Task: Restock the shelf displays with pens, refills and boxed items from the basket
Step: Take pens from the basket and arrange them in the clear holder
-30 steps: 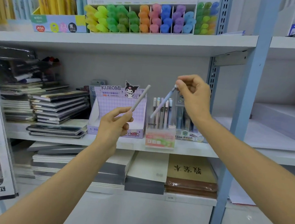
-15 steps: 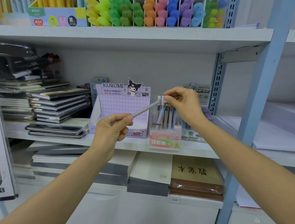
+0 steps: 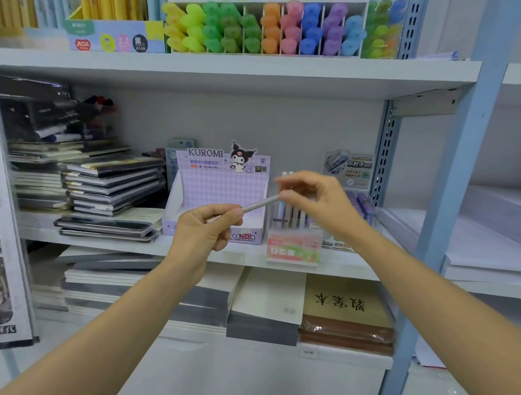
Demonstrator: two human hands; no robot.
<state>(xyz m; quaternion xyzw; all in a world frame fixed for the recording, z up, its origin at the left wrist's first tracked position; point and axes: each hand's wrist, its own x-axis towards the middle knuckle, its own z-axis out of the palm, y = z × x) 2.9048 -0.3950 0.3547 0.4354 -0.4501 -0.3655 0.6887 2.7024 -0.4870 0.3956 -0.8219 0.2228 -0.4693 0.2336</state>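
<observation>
A: Pen?
B: Grey pen (image 3: 257,204), slanted, in the air before the middle shelf's (image 3: 91,242) front edge. Left hand (image 3: 206,230) grip clamped on its lower end; right hand (image 3: 312,198) grip pinched on the upper end.
A: Behind it?
B: Clear pen box (image 3: 294,250) at the front edge, pens upright, just under the right hand. Kuromi box (image 3: 219,190) just beside it. Notebook stacks (image 3: 112,184) toward the left end.
A: Room?
B: White shop shelving, blue post (image 3: 455,183) on the right. Highlighters (image 3: 267,28) on the shelf above, paper packs (image 3: 266,301) below.
</observation>
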